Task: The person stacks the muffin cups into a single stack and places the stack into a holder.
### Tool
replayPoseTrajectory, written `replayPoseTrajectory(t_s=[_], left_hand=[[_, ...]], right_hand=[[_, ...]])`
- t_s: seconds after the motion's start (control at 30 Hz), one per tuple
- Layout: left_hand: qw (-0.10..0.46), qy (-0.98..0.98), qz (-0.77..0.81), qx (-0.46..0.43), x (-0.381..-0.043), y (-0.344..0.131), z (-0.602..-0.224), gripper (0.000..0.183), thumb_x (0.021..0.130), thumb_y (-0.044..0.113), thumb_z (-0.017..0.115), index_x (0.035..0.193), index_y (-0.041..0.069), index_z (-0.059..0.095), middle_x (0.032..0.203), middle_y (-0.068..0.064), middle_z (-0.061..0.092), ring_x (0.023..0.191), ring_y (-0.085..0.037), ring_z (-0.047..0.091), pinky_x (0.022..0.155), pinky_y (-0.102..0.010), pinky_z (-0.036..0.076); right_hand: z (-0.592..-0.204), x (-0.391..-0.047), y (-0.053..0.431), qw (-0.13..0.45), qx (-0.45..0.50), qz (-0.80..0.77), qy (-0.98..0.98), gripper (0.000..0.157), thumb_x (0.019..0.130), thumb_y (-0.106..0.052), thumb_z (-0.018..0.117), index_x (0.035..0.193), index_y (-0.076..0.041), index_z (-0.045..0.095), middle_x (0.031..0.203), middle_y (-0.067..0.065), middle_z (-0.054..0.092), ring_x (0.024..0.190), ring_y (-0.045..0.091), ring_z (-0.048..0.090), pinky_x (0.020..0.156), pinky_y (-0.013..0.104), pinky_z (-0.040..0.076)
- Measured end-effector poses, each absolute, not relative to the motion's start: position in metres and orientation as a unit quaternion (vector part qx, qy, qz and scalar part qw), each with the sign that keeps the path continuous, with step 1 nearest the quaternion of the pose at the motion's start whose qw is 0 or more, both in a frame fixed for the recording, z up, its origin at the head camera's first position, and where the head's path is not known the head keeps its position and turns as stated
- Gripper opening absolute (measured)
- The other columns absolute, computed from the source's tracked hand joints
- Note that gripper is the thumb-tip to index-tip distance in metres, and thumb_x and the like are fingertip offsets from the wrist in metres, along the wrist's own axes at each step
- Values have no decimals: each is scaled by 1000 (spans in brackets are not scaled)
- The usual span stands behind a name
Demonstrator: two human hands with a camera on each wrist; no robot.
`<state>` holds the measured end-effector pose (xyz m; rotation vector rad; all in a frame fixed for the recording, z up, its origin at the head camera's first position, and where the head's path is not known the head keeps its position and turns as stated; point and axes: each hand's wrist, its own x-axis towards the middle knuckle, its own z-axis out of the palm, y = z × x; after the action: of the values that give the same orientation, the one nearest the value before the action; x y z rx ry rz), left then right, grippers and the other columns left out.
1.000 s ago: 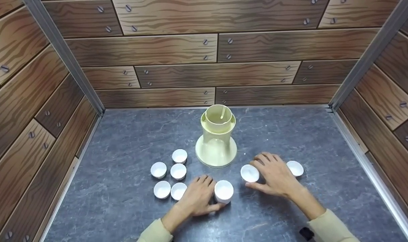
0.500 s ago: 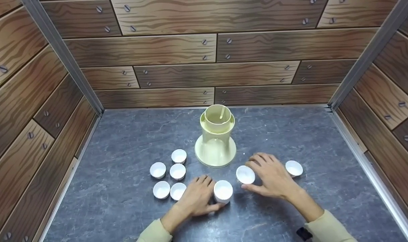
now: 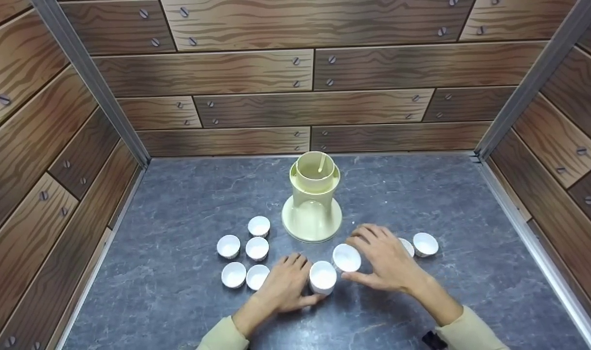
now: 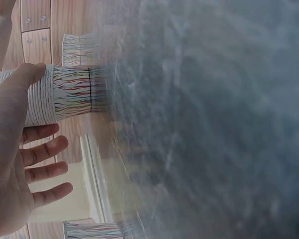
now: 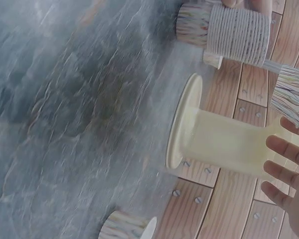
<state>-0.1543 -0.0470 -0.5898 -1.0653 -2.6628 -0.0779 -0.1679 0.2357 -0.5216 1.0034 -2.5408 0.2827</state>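
Note:
Fingers and thumb of my left hand (image 3: pixel 288 284) curl round a stack of white paper cups (image 3: pixel 323 278) standing on the table. Many rims lie close together along the stack (image 4: pixel 42 97), and the lowest cup shows coloured streaks. My right hand (image 3: pixel 385 257) holds a single paper cup (image 3: pixel 347 258) between thumb and fingers, mouth up, just right of the stack and near its rim. In the right wrist view this streaked cup (image 5: pixel 291 92) hangs above the table. Behind both hands stands a cream-coloured cylinder on a round, flared base (image 3: pixel 313 218).
Several single cups (image 3: pixel 234 275) stand upright left of my left hand. Two more cups (image 3: pixel 425 244) stand beyond my right hand, one partly hidden by it. Wood-patterned walls (image 3: pixel 305 107) enclose the grey marbled table (image 3: pixel 178 204).
My right hand has carried its cup left, up to the stack. A cup formerly hidden behind that hand now partly shows. The left hand stays put on the stack.

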Motion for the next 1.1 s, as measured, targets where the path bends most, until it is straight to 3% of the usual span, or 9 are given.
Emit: replayPoseTrajectory(t_s=[0.2,1.1], left_hand=[[131,-919,-17,-371,-155,-48,-589,66,92,77,56,116,16,63,111,0,66,107,-19,61,91,-37,56],[133,-919,-17,-372,-154,-48,-589,65,94,78,52,116,18,63,112,0,68,107,-18,63,91,-36,57]], right_hand=[[-524,-165,228,207,369,105,-900,64,80,-71,76,122,-23,70,121,0,69,122,24,63,103,49,53],[-533,-160,206,174,380,108,-902,63,83,-74,72,123,-25,69,121,-2,68,119,19,62,100,43,54]])
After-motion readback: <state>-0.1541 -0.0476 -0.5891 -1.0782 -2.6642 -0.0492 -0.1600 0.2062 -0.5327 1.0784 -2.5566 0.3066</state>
